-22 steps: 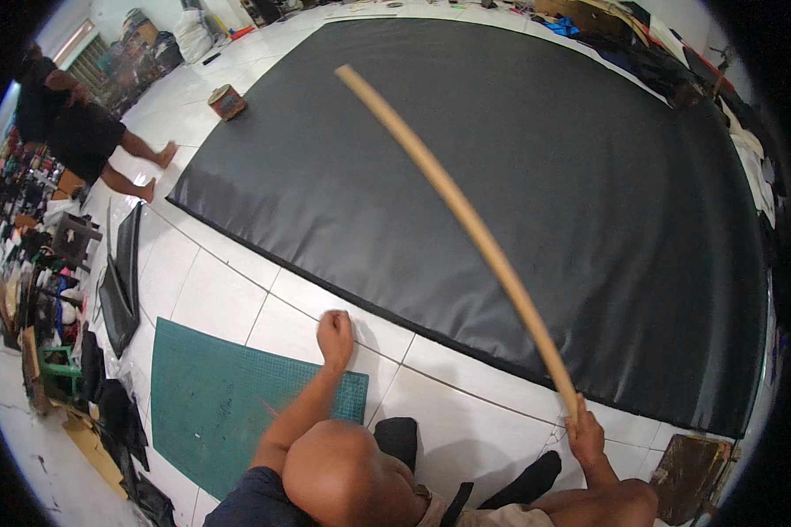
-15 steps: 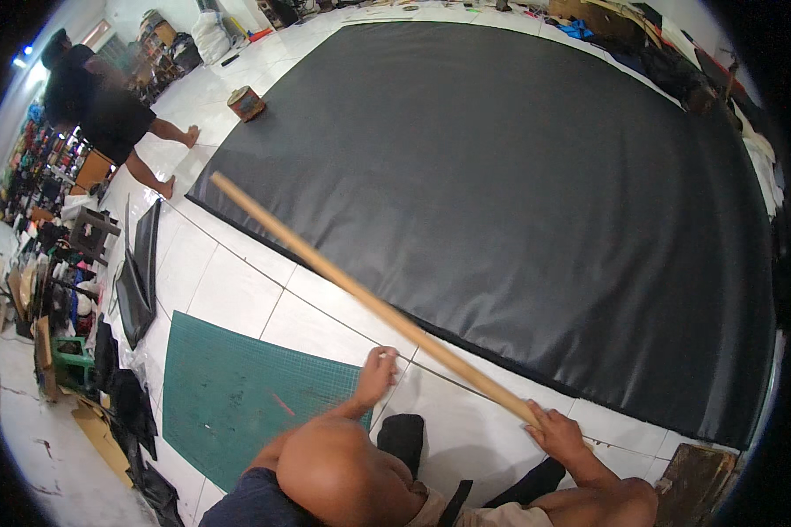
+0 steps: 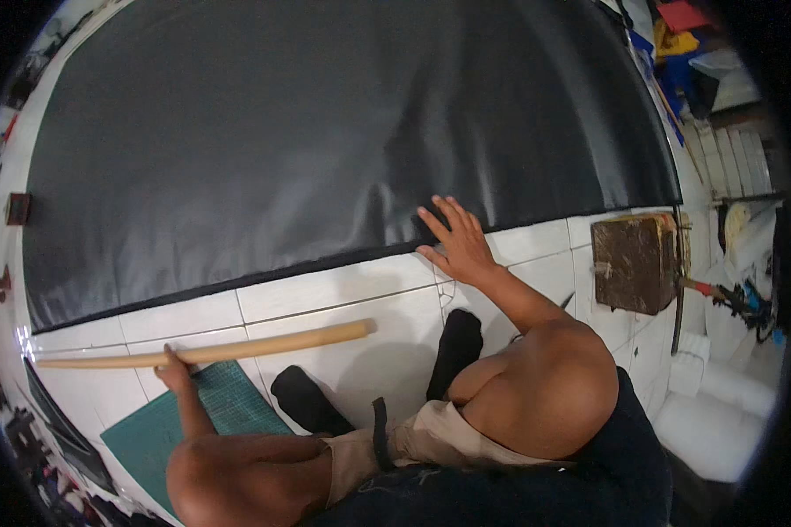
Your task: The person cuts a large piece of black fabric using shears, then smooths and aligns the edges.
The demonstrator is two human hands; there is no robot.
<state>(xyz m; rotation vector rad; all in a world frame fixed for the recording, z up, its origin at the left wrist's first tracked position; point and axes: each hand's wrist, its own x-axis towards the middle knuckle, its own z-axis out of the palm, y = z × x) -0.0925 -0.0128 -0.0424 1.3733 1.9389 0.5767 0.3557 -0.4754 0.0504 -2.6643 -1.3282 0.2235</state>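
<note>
My left hand (image 3: pixel 177 371) is closed around a long tan pole (image 3: pixel 277 344) at lower left. The pole lies low over the tiles, roughly along the near edge of a wide black leather-like sheet (image 3: pixel 264 149). With fingers spread, my right hand (image 3: pixel 460 243) is at that near edge, its fingertips over the sheet; whether it presses down, I cannot tell. Below my left hand is a green cutting mat (image 3: pixel 237 400), partly covered by my left arm and leg.
A brown block-like box (image 3: pixel 633 263) sits at the sheet's right corner. Rolls of white material (image 3: pixel 721 430) are at the far right. A small tin (image 3: pixel 18 209) stands by the sheet's left edge. Black scraps (image 3: pixel 66 426) lie at lower left, and white tiles (image 3: pixel 325 294) border the sheet.
The pole has passed from my right hand to my left and swung off the sheet to its near side. My right hand has opened and reached to the sheet's edge. The view has turned rightward.
</note>
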